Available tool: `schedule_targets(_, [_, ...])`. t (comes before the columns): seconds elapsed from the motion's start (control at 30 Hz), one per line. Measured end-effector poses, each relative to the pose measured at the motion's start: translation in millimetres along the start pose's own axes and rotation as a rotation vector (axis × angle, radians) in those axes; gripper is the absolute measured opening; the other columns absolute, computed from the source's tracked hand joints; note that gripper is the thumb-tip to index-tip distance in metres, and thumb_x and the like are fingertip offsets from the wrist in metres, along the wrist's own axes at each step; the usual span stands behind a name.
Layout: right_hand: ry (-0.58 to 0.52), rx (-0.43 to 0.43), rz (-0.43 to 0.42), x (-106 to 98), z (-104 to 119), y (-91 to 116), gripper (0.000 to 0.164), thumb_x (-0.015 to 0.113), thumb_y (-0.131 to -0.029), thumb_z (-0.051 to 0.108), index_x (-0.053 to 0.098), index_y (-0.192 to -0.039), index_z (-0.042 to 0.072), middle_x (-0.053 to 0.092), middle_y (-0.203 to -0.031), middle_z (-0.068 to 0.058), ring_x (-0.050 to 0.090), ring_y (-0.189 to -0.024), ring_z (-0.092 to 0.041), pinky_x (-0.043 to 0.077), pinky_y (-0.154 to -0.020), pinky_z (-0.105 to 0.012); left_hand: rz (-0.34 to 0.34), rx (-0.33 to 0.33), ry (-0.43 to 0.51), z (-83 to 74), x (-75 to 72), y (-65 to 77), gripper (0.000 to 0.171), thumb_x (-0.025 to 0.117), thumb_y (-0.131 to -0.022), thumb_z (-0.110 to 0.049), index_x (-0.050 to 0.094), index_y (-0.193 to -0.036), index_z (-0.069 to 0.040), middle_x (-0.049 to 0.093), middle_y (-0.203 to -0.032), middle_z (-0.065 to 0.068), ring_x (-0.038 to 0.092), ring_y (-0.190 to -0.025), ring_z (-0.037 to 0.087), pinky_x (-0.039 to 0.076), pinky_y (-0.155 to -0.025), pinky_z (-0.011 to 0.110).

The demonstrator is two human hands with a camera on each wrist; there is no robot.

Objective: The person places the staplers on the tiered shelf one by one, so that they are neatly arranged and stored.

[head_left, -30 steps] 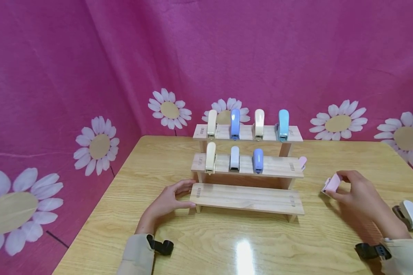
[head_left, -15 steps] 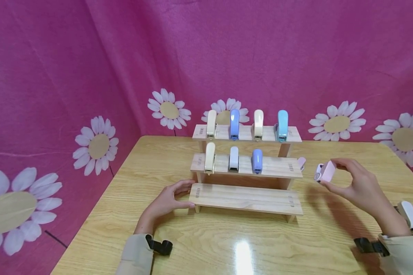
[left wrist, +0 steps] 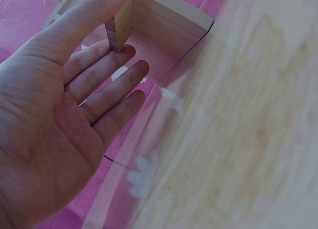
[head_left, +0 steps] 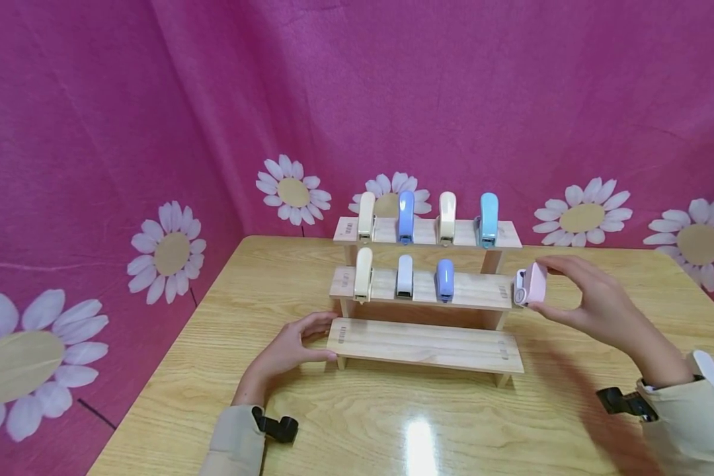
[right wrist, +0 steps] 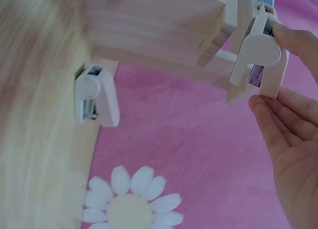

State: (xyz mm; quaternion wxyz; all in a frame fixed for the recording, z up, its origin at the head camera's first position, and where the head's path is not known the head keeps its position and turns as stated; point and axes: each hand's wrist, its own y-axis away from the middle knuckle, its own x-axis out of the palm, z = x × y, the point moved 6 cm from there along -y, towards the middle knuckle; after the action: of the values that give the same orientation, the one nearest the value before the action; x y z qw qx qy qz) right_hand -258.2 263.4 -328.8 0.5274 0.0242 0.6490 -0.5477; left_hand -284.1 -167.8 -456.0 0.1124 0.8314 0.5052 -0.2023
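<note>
My right hand pinches a pink mini stapler between thumb and fingers, at the right end of the middle tier of a wooden three-tier display rack. In the right wrist view this stapler is held up near the tier's end. My left hand holds the left end of the lowest tier, thumb at the front and fingers behind; the left wrist view shows the board end there. On the middle tier stand a cream stapler, a white stapler and a periwinkle stapler.
Along the top tier stand two cream staplers, a blue stapler and a light blue stapler. Another pink stapler stands on the table beside the rack. A white stapler lies by the right forearm. A magenta flowered cloth hangs behind.
My right hand has lifted the pink stapler off the table and carried it left to the middle tier's right end, turning it. The left hand has stayed on the rack.
</note>
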Motion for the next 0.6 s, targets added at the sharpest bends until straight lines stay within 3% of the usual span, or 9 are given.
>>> schedule_targets(0.23, [-0.040,-0.128,0.020,9,14,-19,0.070,0.088,-0.055,0.019,0.061,-0.117,0.001,0.064,-0.110,-0.011,0.053,-0.102,-0.007,0.026,-0.099,0.002,-0.001,0.004,-0.001,1.3,-0.4,0.3,0.072,0.078,-0.075,-0.031,0.045,-0.138,-0.016,0.048,-0.140,0.003,0.047,-0.129,0.023,0.039,-0.108,0.041])
schedule_targets(0.47, [-0.002,-0.096,0.108,21,19,-30,0.074,0.089,-0.052,0.015,0.059,-0.119,0.001,0.062,-0.113,-0.010,0.057,-0.102,-0.025,0.020,-0.097,0.004,0.005,-0.007,0.027,-9.9,0.5,3.2,0.072,0.077,-0.077,-0.019,0.043,-0.139,-0.008,0.047,-0.141,0.009,0.045,-0.129,0.028,0.036,-0.109,0.046])
schedule_targets(0.53, [0.004,-0.096,0.124,23,20,-32,0.073,0.089,-0.054,0.016,0.059,-0.119,0.001,0.062,-0.114,-0.010,0.059,-0.102,-0.025,0.028,-0.096,0.000,0.008,-0.005,0.021,-9.2,0.6,2.7,0.072,0.077,-0.077,-0.020,0.043,-0.139,-0.008,0.047,-0.141,0.009,0.045,-0.129,0.028,0.036,-0.109,0.045])
schedule_targets(0.6, [0.012,-0.093,0.141,26,21,-34,0.072,0.088,-0.055,0.016,0.059,-0.120,0.002,0.062,-0.116,-0.009,0.059,-0.103,-0.025,0.042,-0.094,-0.012,0.006,-0.002,0.016,-2.3,0.5,0.5,0.073,0.077,-0.076,-0.023,0.043,-0.139,-0.010,0.047,-0.141,0.006,0.045,-0.130,0.026,0.036,-0.109,0.044])
